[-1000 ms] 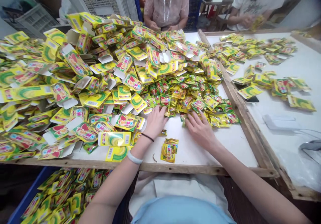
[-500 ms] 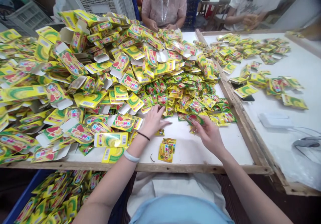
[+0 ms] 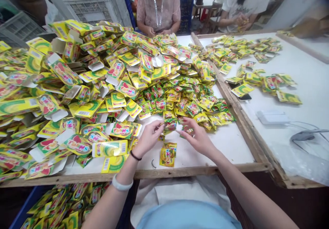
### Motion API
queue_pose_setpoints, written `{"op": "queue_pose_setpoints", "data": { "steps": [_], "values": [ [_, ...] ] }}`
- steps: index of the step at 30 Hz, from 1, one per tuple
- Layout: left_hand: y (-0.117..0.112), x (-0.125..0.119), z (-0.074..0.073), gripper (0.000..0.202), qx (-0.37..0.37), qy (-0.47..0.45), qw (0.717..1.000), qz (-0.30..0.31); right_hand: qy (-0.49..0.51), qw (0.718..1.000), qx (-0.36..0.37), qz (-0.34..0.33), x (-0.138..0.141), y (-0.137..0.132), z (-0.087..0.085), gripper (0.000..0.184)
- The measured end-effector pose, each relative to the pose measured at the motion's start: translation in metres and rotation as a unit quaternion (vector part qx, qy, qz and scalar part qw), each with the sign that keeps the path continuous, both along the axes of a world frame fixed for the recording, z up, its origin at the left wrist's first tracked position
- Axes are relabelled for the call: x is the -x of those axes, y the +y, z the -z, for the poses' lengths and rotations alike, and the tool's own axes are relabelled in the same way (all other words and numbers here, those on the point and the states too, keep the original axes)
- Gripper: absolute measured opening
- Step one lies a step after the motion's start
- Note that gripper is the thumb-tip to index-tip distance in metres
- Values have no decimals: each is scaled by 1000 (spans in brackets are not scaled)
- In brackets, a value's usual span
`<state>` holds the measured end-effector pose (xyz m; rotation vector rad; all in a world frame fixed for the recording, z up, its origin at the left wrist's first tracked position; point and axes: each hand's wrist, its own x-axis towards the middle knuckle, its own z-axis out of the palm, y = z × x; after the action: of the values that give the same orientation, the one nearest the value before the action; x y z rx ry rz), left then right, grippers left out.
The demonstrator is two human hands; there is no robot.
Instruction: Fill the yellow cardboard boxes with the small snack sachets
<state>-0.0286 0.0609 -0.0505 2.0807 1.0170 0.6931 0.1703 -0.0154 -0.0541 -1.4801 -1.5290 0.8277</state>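
My left hand [image 3: 150,136] is closed, thumb and fingers pinching the edge of a green candy sachet [image 3: 170,124] with a red picture on it. Facing it, my right hand [image 3: 197,136] has its thumb and forefinger apart, close to the sachet's other end. Another green sachet [image 3: 189,130] shows between the right thumb and fingers, seemingly on the table. Nearer me, yellow sachets [image 3: 167,155] lie overlapped on the white table [image 3: 205,160]. Just beyond both hands spreads a heap of small sachets [image 3: 185,99].
A big pile of yellow cartons [image 3: 108,75], many with open flaps, fills the left. A wooden strip [image 3: 236,119] divides the table; packs [image 3: 269,81] and a white device [image 3: 272,117] with a cable lie beyond it. Below is a blue crate [image 3: 28,205] of packs. Two people sit opposite.
My right hand has moved left toward my left hand, and its fingers have opened. My left hand has drawn back from the heap and now pinches a green sachet. The view has shifted slightly.
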Motion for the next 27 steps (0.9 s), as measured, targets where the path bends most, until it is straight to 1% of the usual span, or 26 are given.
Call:
{"op": "queue_pose_setpoints", "data": {
  "steps": [1, 2, 4, 6, 8, 11, 13, 16, 18, 20, 22, 24, 25, 26, 27],
  "values": [
    [-8, 0, -2, 28, 59, -51, 997, 0, 80, 996, 32, -9, 5, 0, 0, 42],
    [-16, -1, -4, 29, 119, -101, 988, -4, 149, 987, 58, -14, 9, 1, 1, 37],
    [-28, -4, -5, 30, 209, -167, 963, -22, 241, 967, 78, -13, 17, 0, 3, 28],
    [-33, -7, -5, 30, 255, -206, 944, -42, 270, 960, 76, -1, 20, -2, 4, 26],
    [-34, -9, -4, 30, 274, -230, 932, -56, 270, 960, 71, 18, 17, -3, 3, 25],
    [-33, -10, -1, 30, 287, -246, 923, -77, 243, 968, 48, 45, 6, -3, -4, 22],
    [-32, -11, 1, 31, 296, -242, 920, -85, 211, 977, 36, 10, -2, -3, -10, 20],
    [-32, -12, 0, 34, 306, -234, 921, -65, 156, 983, 56, -72, -6, -3, -16, 19],
    [-33, -13, -2, 35, 304, -231, 923, -50, 131, 984, 78, -91, -3, -3, -16, 20],
    [-36, -13, -3, 32, 290, -228, 928, -47, 133, 982, 95, -94, 1, -3, -12, 20],
    [-40, -14, -5, 28, 274, -219, 935, -43, 188, 972, 107, -89, 5, -3, -9, 22],
    [-45, -16, -6, 26, 255, -198, 946, -24, 267, 949, 138, -95, 6, -3, -6, 42],
    [-46, -16, -7, 25, 235, -179, 955, -8, 295, 936, 159, -110, 5, -3, -5, 49],
    [-46, -14, -9, 25, 204, -153, 967, 10, 307, 925, 180, -131, 3, -3, -4, 49],
    [-43, -11, -13, 24, 160, -122, 979, 23, 303, 921, 193, -149, 1, -4, -4, 43]
  ]
}}
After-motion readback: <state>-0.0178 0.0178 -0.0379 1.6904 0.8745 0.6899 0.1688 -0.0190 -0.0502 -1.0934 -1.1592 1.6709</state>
